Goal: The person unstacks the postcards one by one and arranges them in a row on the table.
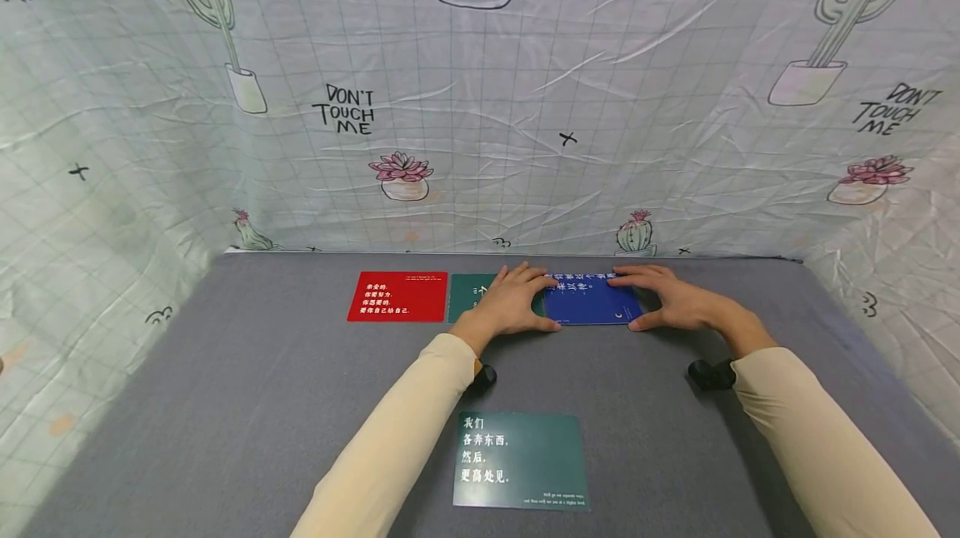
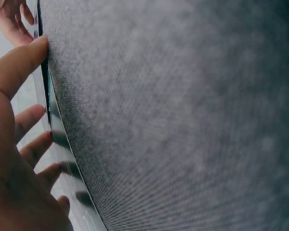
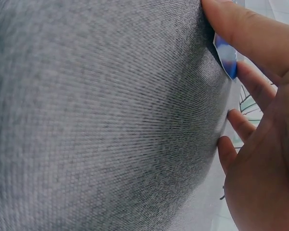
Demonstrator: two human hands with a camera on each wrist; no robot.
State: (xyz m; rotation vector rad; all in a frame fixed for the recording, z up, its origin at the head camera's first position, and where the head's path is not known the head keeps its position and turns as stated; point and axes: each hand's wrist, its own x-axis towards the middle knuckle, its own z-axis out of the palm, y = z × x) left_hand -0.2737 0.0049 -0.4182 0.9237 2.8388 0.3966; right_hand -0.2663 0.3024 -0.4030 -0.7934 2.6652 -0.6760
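Note:
A blue card with white writing lies at the back of the grey table, between both hands. My left hand holds its left end, thumb at the near edge and index finger at the far edge. My right hand grips the right end in the same way. In the right wrist view, a corner of the blue card shows between thumb and index finger, with a shadow beside it. Under the left hand is a dark green card, partly hidden. Left of that lies a red card.
Another green card with white writing lies nearer, between the forearms. Behind the grey table hangs a pale printed cloth, close to the row of cards; it also runs along both sides.

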